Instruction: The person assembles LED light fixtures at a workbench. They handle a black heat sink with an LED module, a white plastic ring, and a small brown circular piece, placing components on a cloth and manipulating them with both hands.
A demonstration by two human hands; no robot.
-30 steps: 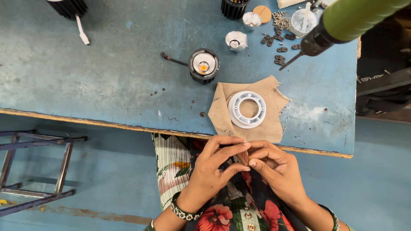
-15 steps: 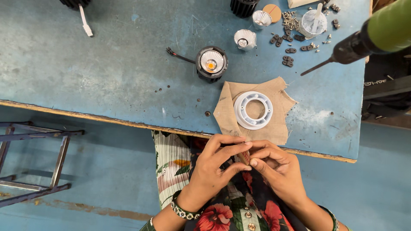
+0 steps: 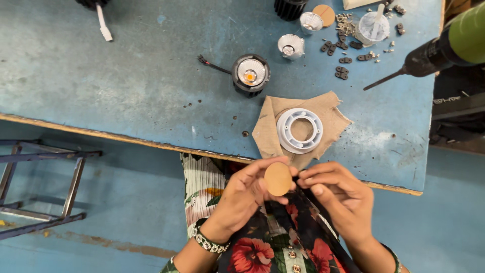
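1. At the far left a dark metal frame (image 3: 35, 187) stands on the blue floor (image 3: 126, 212), below the tabletop's edge.
2. The worn blue tabletop (image 3: 126, 76) carries a white strip (image 3: 103, 25) near its top left, scattered dark specks and scuffed paint.
3. Mid-tabletop sits a black round lamp housing (image 3: 250, 75) with an amber centre and a short dark lead; it looks assembled as far as this view shows.
4. The left hand (image 3: 242, 197) is held over the lap, below the tabletop edge, fingers closed on a small tan disc (image 3: 278, 178) held face up.
5. The right hand (image 3: 336, 194) is just beside it, fingertips pinched together at the disc's right edge; whether it grips the disc or something small beside it, I cannot tell.
6. Judging from this, the disc is not yet fitted anywhere: the white ring part (image 3: 299, 130) lies open on a tan cloth (image 3: 331, 114) near the edge.
7. Further back lie 2 small reflector cups (image 3: 291, 46), a second tan disc (image 3: 323, 15), a white tub (image 3: 373, 28) and loose black clips (image 3: 342, 72), all unused.
8. At the right a green-bodied power screwdriver (image 3: 439, 48) reaches in over the tabletop, bit pointing left.
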